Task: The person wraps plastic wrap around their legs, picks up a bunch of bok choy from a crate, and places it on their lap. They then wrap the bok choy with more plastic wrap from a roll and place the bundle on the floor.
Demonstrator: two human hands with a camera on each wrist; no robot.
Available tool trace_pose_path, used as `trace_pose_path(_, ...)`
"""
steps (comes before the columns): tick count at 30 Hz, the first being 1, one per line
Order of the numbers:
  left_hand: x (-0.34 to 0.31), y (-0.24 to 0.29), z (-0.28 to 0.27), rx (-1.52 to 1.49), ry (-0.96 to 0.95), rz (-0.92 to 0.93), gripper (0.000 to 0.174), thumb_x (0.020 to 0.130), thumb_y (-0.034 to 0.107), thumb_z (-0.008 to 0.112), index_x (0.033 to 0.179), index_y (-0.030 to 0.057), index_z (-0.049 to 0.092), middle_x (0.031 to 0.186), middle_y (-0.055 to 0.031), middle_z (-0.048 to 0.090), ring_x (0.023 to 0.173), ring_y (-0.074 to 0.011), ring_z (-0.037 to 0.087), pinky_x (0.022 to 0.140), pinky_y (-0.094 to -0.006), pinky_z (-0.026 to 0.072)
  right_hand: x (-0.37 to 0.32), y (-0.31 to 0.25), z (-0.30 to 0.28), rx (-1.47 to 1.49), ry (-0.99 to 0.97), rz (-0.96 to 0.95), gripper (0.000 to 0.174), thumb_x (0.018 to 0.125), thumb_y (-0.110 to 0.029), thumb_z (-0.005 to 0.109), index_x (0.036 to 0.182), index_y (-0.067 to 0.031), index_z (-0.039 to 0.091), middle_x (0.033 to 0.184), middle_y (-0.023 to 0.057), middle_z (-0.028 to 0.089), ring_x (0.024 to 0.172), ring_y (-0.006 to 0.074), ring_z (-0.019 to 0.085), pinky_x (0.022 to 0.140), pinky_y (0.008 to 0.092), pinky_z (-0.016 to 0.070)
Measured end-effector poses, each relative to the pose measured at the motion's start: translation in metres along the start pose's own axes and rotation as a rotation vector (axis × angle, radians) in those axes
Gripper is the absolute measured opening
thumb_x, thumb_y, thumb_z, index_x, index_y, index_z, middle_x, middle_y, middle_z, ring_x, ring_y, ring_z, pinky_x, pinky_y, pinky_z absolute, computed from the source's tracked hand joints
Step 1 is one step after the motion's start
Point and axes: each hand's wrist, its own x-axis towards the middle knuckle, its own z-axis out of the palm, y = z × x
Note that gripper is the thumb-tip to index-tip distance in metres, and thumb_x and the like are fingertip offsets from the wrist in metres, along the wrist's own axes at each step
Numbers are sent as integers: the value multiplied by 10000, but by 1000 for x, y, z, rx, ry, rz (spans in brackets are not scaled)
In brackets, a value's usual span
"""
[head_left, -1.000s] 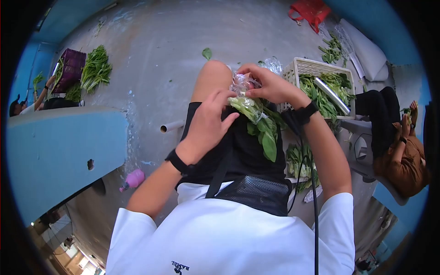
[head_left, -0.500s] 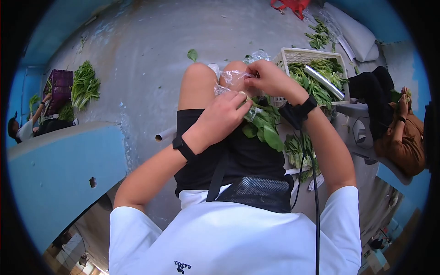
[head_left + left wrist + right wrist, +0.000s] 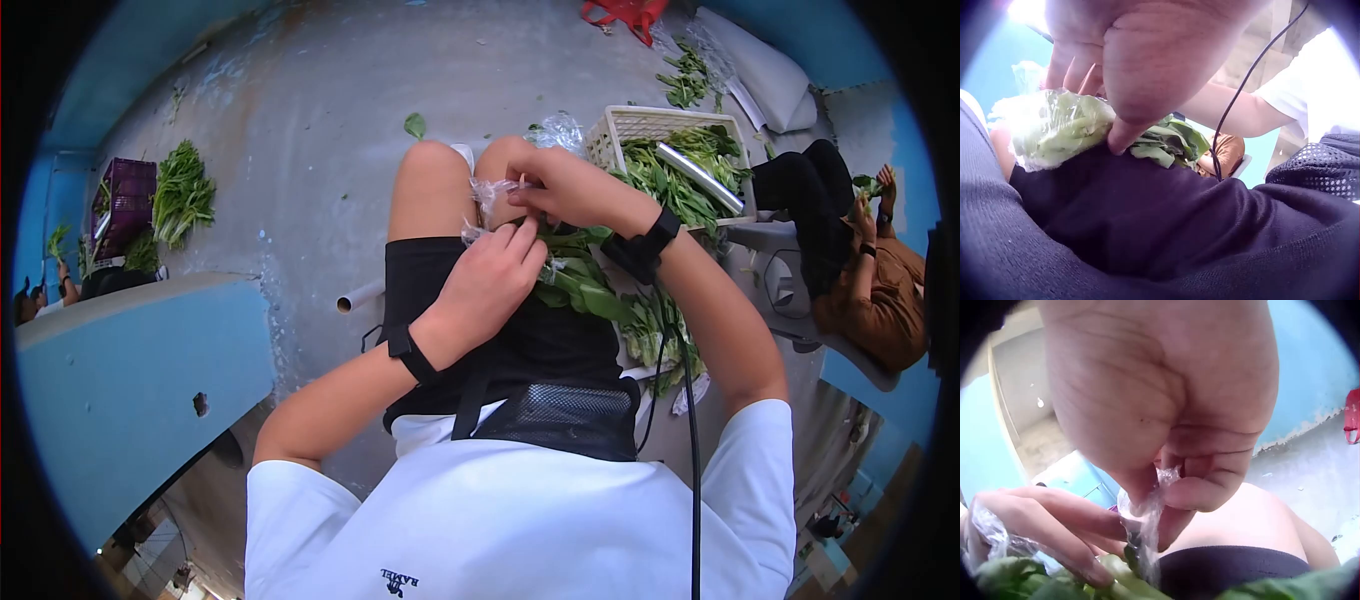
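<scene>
A bunch of leafy greens (image 3: 580, 287) lies across my lap, its pale stems (image 3: 1066, 128) wrapped in clear plastic film. My left hand (image 3: 485, 280) holds the bunch from above; in the left wrist view its thumb (image 3: 1121, 136) presses the near side and the fingers reach over the far side. Just beyond it, my right hand (image 3: 580, 188) pinches a gathered strip of plastic film (image 3: 1152, 531) between thumb and fingers. Some film also clings over the left fingers (image 3: 1054, 519).
A white crate (image 3: 610, 140) of greens, with a film roll (image 3: 700, 178) on top, stands at the right. More greens (image 3: 650, 325) lie beside my thigh. A cardboard tube (image 3: 360, 296) is on the floor at left. A seated person (image 3: 870, 290) handles greens at far right.
My left hand has moved from the stem end onto the wrapped bunch. The right hand has drawn the film out, then brought it back close to the left fingers.
</scene>
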Motion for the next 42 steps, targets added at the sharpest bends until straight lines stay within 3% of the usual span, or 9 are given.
trace_pose_path(4, -2, -3, -2, -96, -81, -95, 543, 766, 208, 844, 1205, 4, 598, 1232, -159, 641, 1149, -300, 627, 984, -402, 493, -1, 11, -7, 43, -39, 230, 163, 1006, -115, 671, 1044, 40, 639, 718, 73, 684, 587, 105, 616, 554, 271, 500)
trace_pose_path(10, -1, -9, -7, -56, -66, -123, 602, 758, 278, 859, 1228, 11, 593, 1174, -123, 651, 1134, -284, 626, 967, -408, 495, -6, 24, -9, 36, -70, 199, 144, 1007, -108, 666, 1020, 34, 649, 717, 52, 678, 620, 88, 606, 573, 267, 492)
trace_pose_path(19, -2, -35, -29, -502, 39, -223, 764, 709, 377, 931, 1309, 34, 603, 1257, -176, 600, 1197, -385, 585, 1027, -459, 488, -2, 39, -4, -94, 33, -39, 280, 919, -177, 774, 1024, 58, 663, 815, 164, 727, 695, 279, 684, 657, 403, 535)
trace_pose_path(22, -20, -64, -29, -471, 26, -310, 659, 746, 318, 923, 1280, 49, 646, 1277, -172, 596, 1233, -392, 564, 1041, -452, 481, -7, 23, -4, -305, 524, -274, 330, 904, -268, 788, 967, 42, 695, 804, 168, 726, 709, 334, 692, 679, 435, 549)
trace_pose_path(26, -29, -80, -29, -445, 12, -313, 496, 784, 244, 894, 1198, 53, 699, 1238, -129, 615, 1175, -367, 568, 1022, -438, 478, -35, -44, 4, -445, 47, 314, 356, 872, -345, 808, 838, -7, 702, 756, 143, 660, 689, 282, 648, 650, 398, 511)
trace_pose_path(30, -24, -80, -33, -408, -107, -222, 288, 841, 165, 838, 1057, 39, 696, 1150, -105, 636, 1116, -339, 579, 1004, -419, 481, -48, -23, 38, -476, 46, 72, 292, 881, -286, 796, 842, -22, 676, 698, 128, 637, 653, 310, 634, 640, 413, 505)
trace_pose_path(34, -19, -79, -30, -505, -101, -283, 199, 867, 110, 798, 973, 29, 651, 1088, -118, 642, 1084, -334, 599, 976, -424, 489, -52, -18, 35, -200, 110, 100, 214, 879, -145, 786, 868, -4, 625, 954, 160, 673, 800, 310, 647, 714, 403, 514)
trace_pose_path(37, -12, -71, -26, -724, -3, -413, 151, 884, 66, 756, 946, 22, 626, 1047, -143, 640, 1038, -345, 621, 942, -425, 496, -58, -8, 32, -265, 229, -46, 193, 876, -102, 770, 888, 2, 609, 1109, 176, 639, 882, 334, 632, 780, 417, 517)
trace_pose_path(42, -2, -61, -7, -550, 229, -189, 154, 884, 39, 732, 992, 12, 625, 1089, -153, 652, 1030, -368, 632, 918, -441, 501, -51, -4, 25, -419, 295, -268, 177, 877, -112, 757, 896, -6, 617, 1090, 171, 630, 931, 361, 617, 833, 448, 514)
